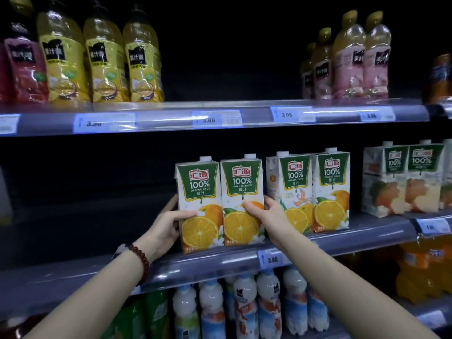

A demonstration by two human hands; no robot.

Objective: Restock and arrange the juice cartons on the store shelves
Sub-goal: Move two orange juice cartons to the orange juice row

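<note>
On middle shelf (244, 259) | left hand (168, 226) grips left carton (199, 206), right hand (266, 216) grips its neighbour (242, 199), both at front edge | two more cartons (309, 189) right | left stretch unfilled, restocking looks partway.

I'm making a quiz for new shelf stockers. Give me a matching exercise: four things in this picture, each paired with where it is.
Things:
1. yellow juice bottles
2. pink juice bottles
3. left hand
4. right hand

Places:
A. top shelf, right
B. on the right-hand held orange juice carton
C. top shelf, left
D. on the left-hand held orange juice carton

Pairs: 1-C, 2-A, 3-D, 4-B
</note>
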